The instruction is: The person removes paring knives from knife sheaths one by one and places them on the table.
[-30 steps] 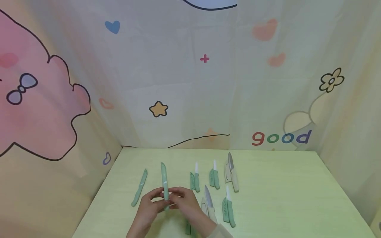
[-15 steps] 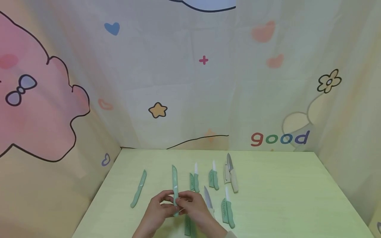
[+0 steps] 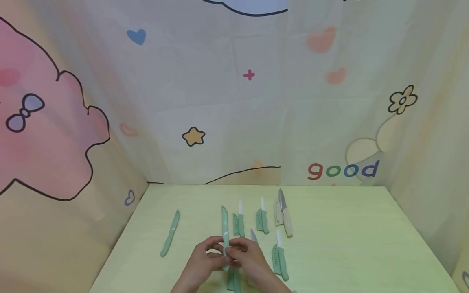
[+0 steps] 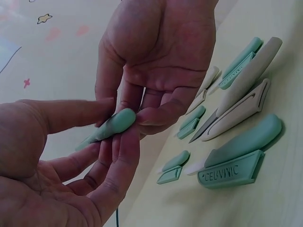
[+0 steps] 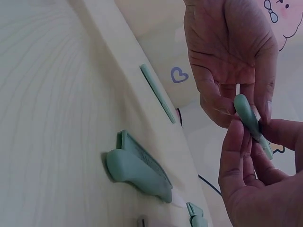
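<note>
In the head view, a green knife [image 3: 225, 224] in its matching green sheath is held above the table, tip pointing away. My left hand [image 3: 203, 260] pinches its handle from the left with thumb and fingertips. From the other side my right hand [image 3: 250, 258] grips the same handle between thumb and fingers. Both wrist views show the rounded handle end between the two hands; the blade is hidden by the sheath. Just beneath the hands lies an unsheathed green knife [image 3: 237, 280] beside its sheath, partly covered. A beige-handled knife [image 3: 254, 235] is mostly hidden behind my right hand.
Another sheathed green knife [image 3: 170, 234] lies alone at the left. Farther right are green knives with white blades, one at the back [image 3: 265, 221] and one nearer [image 3: 283, 264], each beside a sheath. A beige knife [image 3: 286, 217] with bare metal blade lies at the back.
Both hands have carried the sheathed green knife to the right and slightly nearer, from the open stretch at left to just beside the row of knives. The lying knives stay put.
</note>
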Demonstrator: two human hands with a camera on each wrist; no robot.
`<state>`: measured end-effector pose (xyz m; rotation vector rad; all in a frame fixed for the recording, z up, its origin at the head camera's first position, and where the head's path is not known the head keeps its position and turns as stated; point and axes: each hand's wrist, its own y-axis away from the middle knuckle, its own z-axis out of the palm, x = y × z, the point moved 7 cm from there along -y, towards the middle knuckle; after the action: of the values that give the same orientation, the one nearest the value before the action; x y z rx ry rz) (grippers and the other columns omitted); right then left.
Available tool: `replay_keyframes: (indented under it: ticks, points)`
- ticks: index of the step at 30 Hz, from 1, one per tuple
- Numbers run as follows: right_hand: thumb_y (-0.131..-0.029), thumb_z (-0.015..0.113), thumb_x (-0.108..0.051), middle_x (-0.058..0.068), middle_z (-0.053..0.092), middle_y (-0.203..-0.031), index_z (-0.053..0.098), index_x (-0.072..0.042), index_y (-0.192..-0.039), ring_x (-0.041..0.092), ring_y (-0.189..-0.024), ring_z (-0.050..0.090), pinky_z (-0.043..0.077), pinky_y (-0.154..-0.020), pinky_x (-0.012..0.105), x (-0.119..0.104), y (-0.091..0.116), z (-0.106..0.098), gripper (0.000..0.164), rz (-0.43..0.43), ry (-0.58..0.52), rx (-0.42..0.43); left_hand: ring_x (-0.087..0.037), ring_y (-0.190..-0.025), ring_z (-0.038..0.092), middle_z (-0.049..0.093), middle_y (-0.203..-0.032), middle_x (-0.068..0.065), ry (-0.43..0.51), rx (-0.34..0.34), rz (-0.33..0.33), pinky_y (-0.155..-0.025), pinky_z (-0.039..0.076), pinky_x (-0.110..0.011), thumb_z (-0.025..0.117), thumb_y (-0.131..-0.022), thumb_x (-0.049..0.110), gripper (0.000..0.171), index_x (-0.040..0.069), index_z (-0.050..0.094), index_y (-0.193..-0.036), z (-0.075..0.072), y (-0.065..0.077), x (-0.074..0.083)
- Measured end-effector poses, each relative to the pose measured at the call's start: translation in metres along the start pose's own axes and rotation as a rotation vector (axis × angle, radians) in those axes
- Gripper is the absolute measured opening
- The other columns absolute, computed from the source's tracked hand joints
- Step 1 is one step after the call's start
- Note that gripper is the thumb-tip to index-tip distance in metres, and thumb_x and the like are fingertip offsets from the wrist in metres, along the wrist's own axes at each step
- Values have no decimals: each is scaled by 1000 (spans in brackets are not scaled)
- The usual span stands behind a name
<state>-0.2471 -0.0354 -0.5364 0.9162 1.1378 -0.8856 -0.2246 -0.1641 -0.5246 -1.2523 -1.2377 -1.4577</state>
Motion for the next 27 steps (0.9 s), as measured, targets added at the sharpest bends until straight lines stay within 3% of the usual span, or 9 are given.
replay_keyframes:
  ticks: [7,13,21,27]
  points:
    - [-90,67,-14,6,71,-91,59,8,-116,23,-78,65,60,-65,31,8,10,-16,35,22,-34,-7,-27,-91,64,58,-104,-13,-35,-58,-1,-74,61,-41,71,-88,19,40,3,60,-124,10,-8,-2]
    - [-91,66,-13,7,71,-95,57,8,-119,22,-78,64,60,-65,33,14,16,-25,36,44,-37,-7,-26,-92,63,60,-103,-14,-37,-29,20,-77,60,-41,63,-94,20,36,1,59,-125,11,-19,2]
    - [-91,66,-14,8,71,-96,58,9,-118,25,-74,64,61,-64,36,19,22,-37,36,32,-14,2,-26,-93,63,63,-103,-13,-1,26,43,-79,60,-39,65,-93,20,32,-1,62,-117,18,-38,7]
    - [-92,65,-17,8,70,-95,56,10,-120,23,-76,64,60,-64,34,16,29,-42,40,41,31,-5,-27,-93,63,63,-106,-17,11,30,64,-80,60,-38,64,-94,16,32,-4,61,-118,24,-48,13]
